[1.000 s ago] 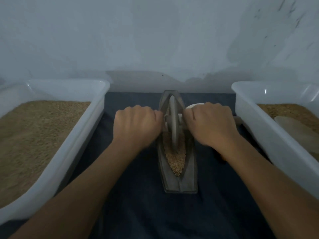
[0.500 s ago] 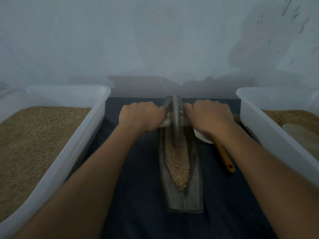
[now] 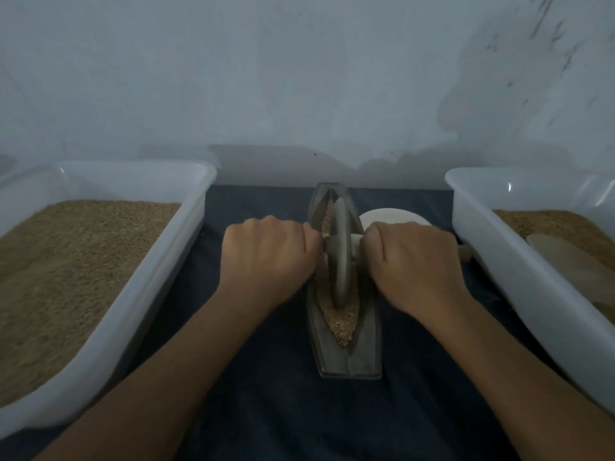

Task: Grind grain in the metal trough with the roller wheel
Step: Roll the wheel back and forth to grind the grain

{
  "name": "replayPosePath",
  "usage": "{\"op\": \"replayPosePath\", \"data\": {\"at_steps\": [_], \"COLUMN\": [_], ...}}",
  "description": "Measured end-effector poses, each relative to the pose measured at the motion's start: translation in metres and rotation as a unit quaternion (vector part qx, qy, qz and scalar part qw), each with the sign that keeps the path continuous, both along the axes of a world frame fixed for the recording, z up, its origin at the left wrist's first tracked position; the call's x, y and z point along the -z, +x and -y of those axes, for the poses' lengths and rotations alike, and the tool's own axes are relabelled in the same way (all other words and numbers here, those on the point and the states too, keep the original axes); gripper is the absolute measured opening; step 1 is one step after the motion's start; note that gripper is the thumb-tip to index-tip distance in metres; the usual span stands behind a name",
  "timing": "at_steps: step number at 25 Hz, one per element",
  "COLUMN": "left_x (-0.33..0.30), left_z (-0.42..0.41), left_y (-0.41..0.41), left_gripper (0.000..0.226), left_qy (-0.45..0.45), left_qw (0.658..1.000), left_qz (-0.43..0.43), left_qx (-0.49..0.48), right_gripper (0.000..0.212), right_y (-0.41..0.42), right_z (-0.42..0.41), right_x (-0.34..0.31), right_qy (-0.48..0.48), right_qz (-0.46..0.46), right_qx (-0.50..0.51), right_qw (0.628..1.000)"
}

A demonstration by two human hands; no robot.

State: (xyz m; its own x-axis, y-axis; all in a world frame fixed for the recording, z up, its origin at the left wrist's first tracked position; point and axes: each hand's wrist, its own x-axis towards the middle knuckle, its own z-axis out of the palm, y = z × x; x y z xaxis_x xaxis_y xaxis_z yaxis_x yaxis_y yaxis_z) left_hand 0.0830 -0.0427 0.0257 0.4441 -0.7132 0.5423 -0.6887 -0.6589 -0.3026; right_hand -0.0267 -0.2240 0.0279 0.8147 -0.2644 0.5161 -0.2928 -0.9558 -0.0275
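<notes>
A boat-shaped metal trough (image 3: 366, 356) lies lengthwise on the dark cloth in the centre. Brown grain (image 3: 342, 322) fills its groove. The grey roller wheel (image 3: 341, 257) stands upright in the groove, about mid-trough. My left hand (image 3: 268, 257) grips the wheel's axle handle on the left side. My right hand (image 3: 412, 264) grips the handle on the right. Both fists hide most of the axle; a short pale stub shows beside the wheel.
A white plastic tub (image 3: 159, 277) full of grain stands at the left. Another white tub (image 3: 499, 261) at the right holds grain and a pale scoop (image 3: 572, 264). A white bowl (image 3: 389, 216) sits behind my right hand. A wall rises close behind the trough.
The wheel and both hands rolled from mid-trough to the far end, then back toward me to mid-trough. Grain now shows on both sides of the wheel.
</notes>
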Motion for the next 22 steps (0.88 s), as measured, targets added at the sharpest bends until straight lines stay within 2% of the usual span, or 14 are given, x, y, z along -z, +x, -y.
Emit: {"op": "replayPosePath", "data": {"at_steps": [3, 6, 8, 10, 12, 15, 17, 19, 20, 22], "left_x": [-0.003, 0.004, 0.005, -0.002, -0.008, -0.015, -0.020, -0.021, -0.020, -0.014], "left_z": [-0.004, 0.004, 0.019, 0.034, 0.049, 0.065, 0.068, 0.064, 0.059, 0.039], "left_y": [-0.007, 0.008, 0.030, 0.054, 0.073, 0.089, 0.091, 0.084, 0.075, 0.052], "left_gripper": [0.034, 0.028, 0.028, 0.040, 0.045, 0.046, 0.045, 0.042, 0.038, 0.022], "left_qy": [0.015, 0.040, 0.019, -0.066, -0.173, -0.218, -0.186, -0.067, -0.012, 0.033], "left_qw": [1.000, 0.999, 0.998, 0.985, 0.958, 0.952, 0.951, 0.976, 0.986, 0.995], "left_qz": [-0.002, -0.016, -0.052, -0.140, -0.208, -0.192, -0.218, -0.174, -0.139, -0.086], "left_qx": [-0.002, 0.000, -0.033, -0.082, -0.091, -0.101, -0.116, -0.108, -0.091, -0.042], "right_gripper": [0.049, 0.054, 0.054, 0.052, 0.049, 0.054, 0.058, 0.059, 0.057, 0.053], "right_y": [-0.010, 0.005, 0.029, 0.055, 0.078, 0.101, 0.104, 0.092, 0.080, 0.050], "right_z": [-0.007, 0.000, 0.012, 0.024, 0.036, 0.048, 0.050, 0.044, 0.039, 0.022], "right_x": [-0.001, -0.003, -0.008, -0.016, -0.020, -0.028, -0.032, -0.031, -0.028, -0.019], "right_qy": [0.002, -0.001, 0.016, 0.045, 0.048, 0.053, 0.088, 0.118, 0.109, 0.035], "right_qz": [0.035, 0.004, 0.006, 0.016, 0.041, 0.029, -0.026, -0.080, -0.102, -0.106], "right_qx": [-0.011, -0.003, 0.012, 0.025, 0.039, 0.073, 0.090, 0.104, 0.103, 0.073], "right_qw": [0.999, 1.000, 1.000, 0.999, 0.997, 0.996, 0.992, 0.984, 0.983, 0.991]}}
